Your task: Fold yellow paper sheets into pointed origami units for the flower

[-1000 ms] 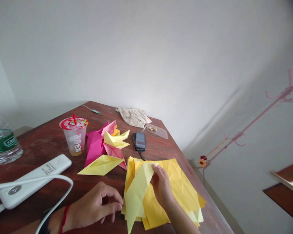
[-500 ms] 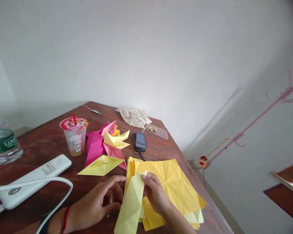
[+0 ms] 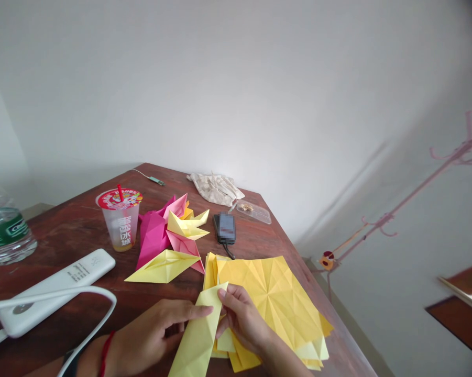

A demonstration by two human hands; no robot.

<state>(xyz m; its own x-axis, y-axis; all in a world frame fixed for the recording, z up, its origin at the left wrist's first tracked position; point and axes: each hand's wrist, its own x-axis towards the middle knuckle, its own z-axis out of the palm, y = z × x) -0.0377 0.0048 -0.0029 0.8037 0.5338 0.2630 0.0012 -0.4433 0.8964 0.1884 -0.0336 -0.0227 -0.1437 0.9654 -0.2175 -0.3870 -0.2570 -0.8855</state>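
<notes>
Matt, creased pale-yellow paper is seen on a glossy dark wooden worktop, beside a clear plastic cup and crumpled cloth.

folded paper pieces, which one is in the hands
The pale yellow folded piece, pinched between the left hand and right hand. The pink and yellow folded pieces lie untouched beside the cup.

Bare forearms without sleeves; the left wrist wears a thin red string and a dark band
</notes>
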